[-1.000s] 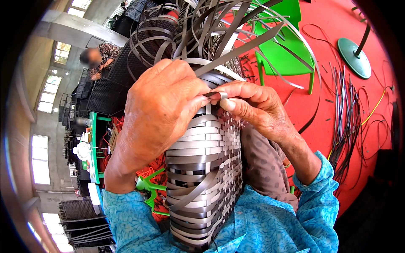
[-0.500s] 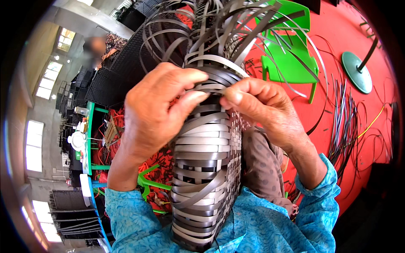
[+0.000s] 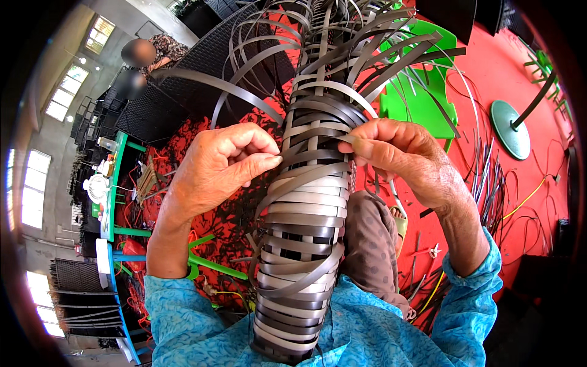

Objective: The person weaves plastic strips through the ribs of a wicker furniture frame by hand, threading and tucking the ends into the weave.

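A long woven piece (image 3: pixel 306 211) of flat grey, silver and dark plastic strips runs from my lap away from me. Loose strip ends (image 3: pixel 391 67) fan out at its far end. At the left edge of the weave, my left hand (image 3: pixel 214 168) has thumb and forefinger pinched together, with a flat strip running to its fingertips. My right hand (image 3: pixel 413 159) pinches a grey-brown flat strip at the right edge, thumb on top. That strip crosses the weave between both hands. One broad loose strip (image 3: pixel 299 284) curves slantwise over the near part.
A green plastic chair (image 3: pixel 416 101) stands beyond my right hand. On the red floor lie a bundle of strips (image 3: pixel 489 177), a green round base with a pole (image 3: pixel 510 131) and small scissors (image 3: pixel 434 251). A large dark woven panel (image 3: pixel 189 92) and another person (image 3: pixel 165 52) are far left.
My hands have moved farther apart, the left one leftward and down, the right one slightly right. The view has shifted, and a long strip now arcs out to the upper left.
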The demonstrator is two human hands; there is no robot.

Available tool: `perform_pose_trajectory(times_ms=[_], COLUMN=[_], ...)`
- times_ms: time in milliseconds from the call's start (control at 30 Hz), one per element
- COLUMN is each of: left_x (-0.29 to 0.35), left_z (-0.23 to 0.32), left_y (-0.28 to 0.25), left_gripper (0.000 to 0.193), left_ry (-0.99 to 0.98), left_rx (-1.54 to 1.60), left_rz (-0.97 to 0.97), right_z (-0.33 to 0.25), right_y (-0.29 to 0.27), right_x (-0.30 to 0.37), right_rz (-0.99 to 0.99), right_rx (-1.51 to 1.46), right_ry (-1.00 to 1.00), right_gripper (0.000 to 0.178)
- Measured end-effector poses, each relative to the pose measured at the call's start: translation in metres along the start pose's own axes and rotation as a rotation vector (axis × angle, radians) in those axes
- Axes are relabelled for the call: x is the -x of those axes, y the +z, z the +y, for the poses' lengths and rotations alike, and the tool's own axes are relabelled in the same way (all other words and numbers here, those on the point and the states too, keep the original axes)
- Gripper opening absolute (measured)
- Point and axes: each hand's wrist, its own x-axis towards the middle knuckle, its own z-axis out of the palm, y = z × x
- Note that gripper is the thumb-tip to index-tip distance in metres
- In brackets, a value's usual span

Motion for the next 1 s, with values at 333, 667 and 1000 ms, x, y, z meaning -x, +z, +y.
perform_pose_trajectory(times_ms=[333,667,1000], left_x=[-0.011,-0.008,-0.010], left_z=[-0.019,-0.025,-0.046], left_y=[0.007,-0.001,0.006], left_gripper=[0.021,0.021,0.020], left_ry=[0.918,0.057,0.094], left_rx=[-0.901,0.509,0.595], left_rz=[0.465,0.010,0.102], right_z=[-0.006,0.003,0.021], right_y=[0.004,0.013,0.020], right_x=[-0.003,-0.013,0.000], right_rz=[0.012,-0.002,0.126], right_rx=[0.138,0.078,-0.073], right_ry=[-0.057,-0.096,-0.178], right_gripper=[0.017,0.022,0.037])
